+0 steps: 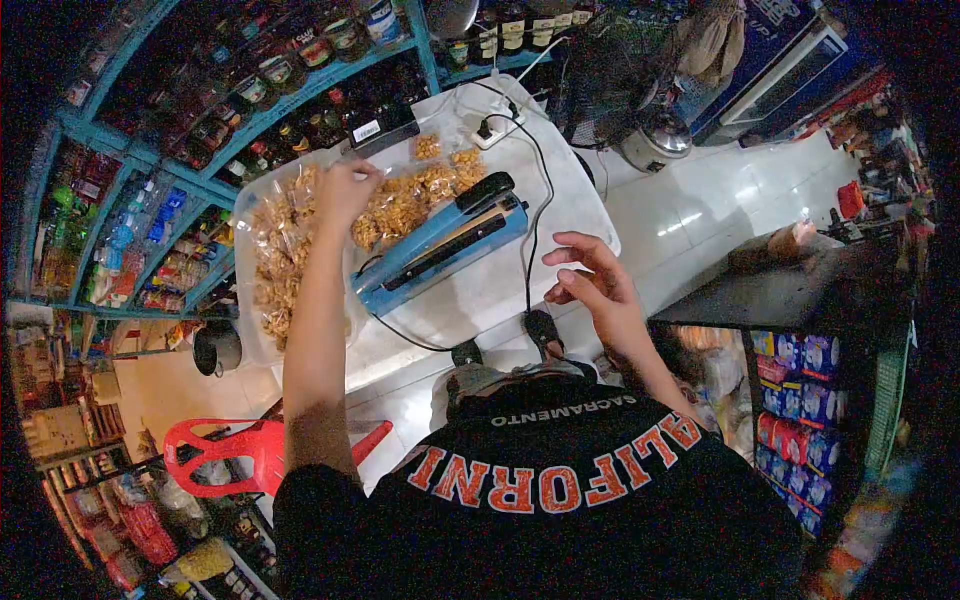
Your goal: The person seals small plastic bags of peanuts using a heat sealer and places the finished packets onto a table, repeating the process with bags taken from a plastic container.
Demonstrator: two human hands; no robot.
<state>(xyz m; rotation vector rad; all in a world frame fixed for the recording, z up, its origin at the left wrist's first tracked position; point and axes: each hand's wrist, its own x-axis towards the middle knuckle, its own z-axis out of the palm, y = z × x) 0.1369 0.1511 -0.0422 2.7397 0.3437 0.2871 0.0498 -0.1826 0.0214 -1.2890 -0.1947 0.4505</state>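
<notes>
My left hand (345,190) reaches over the far side of the white table, between two groups of snack packs. Its fingers are bent together; what they hold, if anything, cannot be made out. Beside it on the left, a translucent tub (250,345) holds many clear bags of golden snacks (285,255). To its right lie more clear snack packs (420,192). A blue impulse sealer (445,250) with a black handle stands in front of those packs. My right hand (595,280) hovers near the table's right edge, fingers apart and slightly curled, holding nothing.
A power strip (497,125) with a black cord lies on the white table (575,190). Blue shelves (150,150) with jars and bottles stand behind. A red plastic chair (225,460) is at lower left. A rice cooker (655,140) sits on the floor at upper right.
</notes>
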